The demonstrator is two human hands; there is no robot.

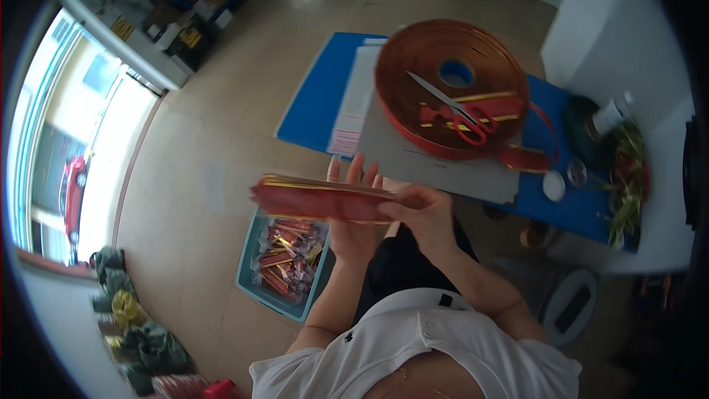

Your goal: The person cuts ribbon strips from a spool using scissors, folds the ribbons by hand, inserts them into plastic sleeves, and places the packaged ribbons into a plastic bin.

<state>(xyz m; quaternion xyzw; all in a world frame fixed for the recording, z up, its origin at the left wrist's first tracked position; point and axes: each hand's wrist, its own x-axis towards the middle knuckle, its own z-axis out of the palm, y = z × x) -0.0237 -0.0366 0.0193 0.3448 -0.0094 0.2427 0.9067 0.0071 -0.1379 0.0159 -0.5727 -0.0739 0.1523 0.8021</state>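
Note:
A stack of flat red ribbon strips (317,198) with gold edges is held level in front of my body. My right hand (428,216) pinches its right end between thumb and fingers. Behind the stack, my left hand (350,240) lies against it, fingers stretched out and showing above its top edge; its palm is partly hidden. On the table beyond sits a large roll of red ribbon (399,66) with a blue core. Red-handled scissors (452,105) and a few pieces of red and gold ribbon rest on top of the roll.
The blue table (314,103) carries white sheets (351,103), a grey board (391,159), a white round lid (553,185) and green plants (628,185). A teal bin (301,309) of wrapped red ribbon bundles stands on the floor at left. Bags (151,347) line the wall.

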